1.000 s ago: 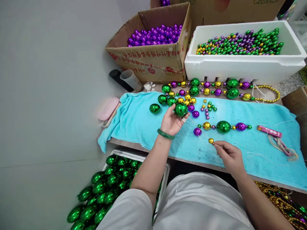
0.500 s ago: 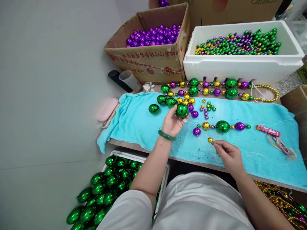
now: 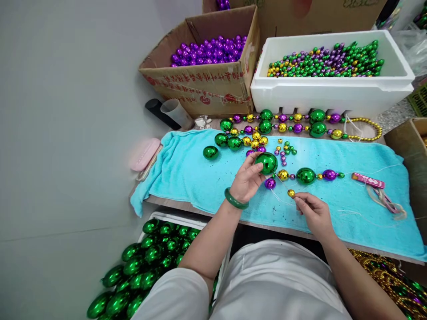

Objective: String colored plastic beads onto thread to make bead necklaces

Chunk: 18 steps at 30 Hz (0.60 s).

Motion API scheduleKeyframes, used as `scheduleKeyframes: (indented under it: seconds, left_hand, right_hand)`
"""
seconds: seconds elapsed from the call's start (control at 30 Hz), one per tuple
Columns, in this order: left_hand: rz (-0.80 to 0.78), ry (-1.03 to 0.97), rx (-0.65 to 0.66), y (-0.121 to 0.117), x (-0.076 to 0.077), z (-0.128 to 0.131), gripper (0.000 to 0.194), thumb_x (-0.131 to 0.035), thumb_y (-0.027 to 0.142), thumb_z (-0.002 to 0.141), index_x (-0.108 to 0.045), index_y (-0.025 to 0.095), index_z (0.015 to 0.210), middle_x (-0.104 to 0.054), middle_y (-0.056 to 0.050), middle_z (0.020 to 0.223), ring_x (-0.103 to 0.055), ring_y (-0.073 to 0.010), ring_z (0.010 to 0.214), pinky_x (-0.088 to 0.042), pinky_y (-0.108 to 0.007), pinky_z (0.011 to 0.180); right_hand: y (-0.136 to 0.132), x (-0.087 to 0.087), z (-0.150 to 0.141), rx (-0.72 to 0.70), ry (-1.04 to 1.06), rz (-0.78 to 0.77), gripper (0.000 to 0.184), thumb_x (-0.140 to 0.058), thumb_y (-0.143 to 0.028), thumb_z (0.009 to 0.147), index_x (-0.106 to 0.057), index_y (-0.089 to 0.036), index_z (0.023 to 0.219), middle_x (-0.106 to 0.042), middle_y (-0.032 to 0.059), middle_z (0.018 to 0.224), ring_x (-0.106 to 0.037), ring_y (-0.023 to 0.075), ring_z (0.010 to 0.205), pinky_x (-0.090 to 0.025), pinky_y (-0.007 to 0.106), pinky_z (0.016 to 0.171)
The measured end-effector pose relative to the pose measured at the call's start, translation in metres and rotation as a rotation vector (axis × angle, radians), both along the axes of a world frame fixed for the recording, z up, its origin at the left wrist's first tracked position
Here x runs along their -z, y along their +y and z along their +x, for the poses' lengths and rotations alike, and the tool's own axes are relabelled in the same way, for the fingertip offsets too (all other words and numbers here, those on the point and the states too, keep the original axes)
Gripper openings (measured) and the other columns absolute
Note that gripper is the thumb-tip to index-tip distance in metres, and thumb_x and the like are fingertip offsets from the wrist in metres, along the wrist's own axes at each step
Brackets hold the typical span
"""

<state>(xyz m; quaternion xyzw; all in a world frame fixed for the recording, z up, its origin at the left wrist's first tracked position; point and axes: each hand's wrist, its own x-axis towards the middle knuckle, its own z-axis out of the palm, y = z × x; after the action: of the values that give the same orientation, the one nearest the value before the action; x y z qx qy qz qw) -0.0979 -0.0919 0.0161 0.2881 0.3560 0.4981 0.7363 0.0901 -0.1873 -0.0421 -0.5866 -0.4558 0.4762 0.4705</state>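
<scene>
My left hand (image 3: 248, 181), with a green bangle on the wrist, is closed around a large shiny green bead (image 3: 267, 163). Just above the towel, my right hand (image 3: 315, 214) pinches a thin string close to a small gold bead (image 3: 291, 193); its exact grip at the fingertips is too small to make out. The string runs between the gold bead and the large green one. Beneath and beside the hands lies a strung row with a purple bead (image 3: 270, 183), a gold bead (image 3: 283, 174), a green bead (image 3: 306, 176) and another purple bead (image 3: 329, 174).
A turquoise towel (image 3: 187, 178) covers the table. Loose small beads (image 3: 287, 149) lie on it, with a pink-handled tool (image 3: 368, 181) at right. Behind are a finished-looking bead strand (image 3: 363, 121), a cardboard box (image 3: 200, 84) and a white foam box (image 3: 333, 91). Green beads (image 3: 151, 253) fill a container below left.
My left hand has moved right and slightly down with the green bead, closer to the small gold bead. My right hand stays nearly in place. The view has shifted slightly.
</scene>
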Motion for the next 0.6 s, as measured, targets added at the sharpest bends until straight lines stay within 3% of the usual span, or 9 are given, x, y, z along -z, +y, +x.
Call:
scheduleKeyframes:
  seconds: [0.17, 0.3, 0.43, 0.5, 0.6]
  left_hand:
    - [0.069, 0.072, 0.055, -0.004, 0.005, 0.0, 0.042, -0.075, 0.026, 0.067, -0.056, 0.025, 0.105, -0.059, -0.004, 0.113, -0.06, -0.0192, 0.099, -0.05, -0.03, 0.079]
    - [0.164, 0.204, 0.232, -0.011, 0.011, 0.006, 0.044, -0.079, 0.021, 0.063, -0.06, 0.021, 0.103, -0.059, -0.006, 0.112, -0.059, -0.0173, 0.094, -0.049, -0.028, 0.079]
    - [0.206, 0.294, 0.306, -0.011, 0.013, 0.007, 0.043, -0.077, 0.026, 0.068, -0.059, 0.024, 0.107, -0.057, -0.006, 0.117, -0.059, -0.0187, 0.096, -0.048, -0.03, 0.081]
    - [0.325, 0.397, 0.42, -0.002, 0.009, 0.003, 0.048, -0.077, 0.028, 0.068, -0.059, 0.026, 0.112, -0.057, -0.008, 0.121, -0.057, -0.0222, 0.103, -0.047, -0.032, 0.083]
    - [0.638, 0.732, 0.532, 0.022, 0.001, -0.002, 0.043, -0.073, 0.033, 0.073, -0.063, 0.026, 0.113, -0.059, -0.009, 0.121, -0.052, -0.0257, 0.112, -0.042, -0.037, 0.09]
  right_hand:
    - [0.002, -0.003, -0.004, 0.015, 0.043, -0.043, 0.026, -0.063, -0.042, 0.078, -0.067, -0.017, 0.079, -0.052, -0.0016, 0.056, -0.046, 0.0099, 0.05, -0.042, 0.023, 0.047]
    - [0.006, -0.003, -0.007, 0.0, 0.155, -0.109, 0.026, -0.063, -0.043, 0.078, -0.063, -0.017, 0.078, -0.054, -0.0013, 0.058, -0.049, 0.0098, 0.052, -0.044, 0.023, 0.049]
    - [0.007, -0.003, -0.002, -0.063, 0.31, -0.221, 0.026, -0.067, -0.041, 0.074, -0.061, -0.017, 0.079, -0.058, -0.0009, 0.06, -0.05, 0.0089, 0.05, -0.041, 0.02, 0.045]
    - [0.006, -0.002, 0.003, -0.092, 0.37, -0.258, 0.026, -0.069, -0.04, 0.073, -0.061, -0.016, 0.079, -0.059, -0.0007, 0.061, -0.05, 0.0085, 0.049, -0.037, 0.019, 0.042]
    - [0.004, 0.003, 0.011, -0.062, 0.426, -0.228, 0.023, -0.07, -0.037, 0.075, -0.061, -0.016, 0.078, -0.059, -0.0008, 0.061, -0.05, 0.0081, 0.049, -0.034, 0.018, 0.041]
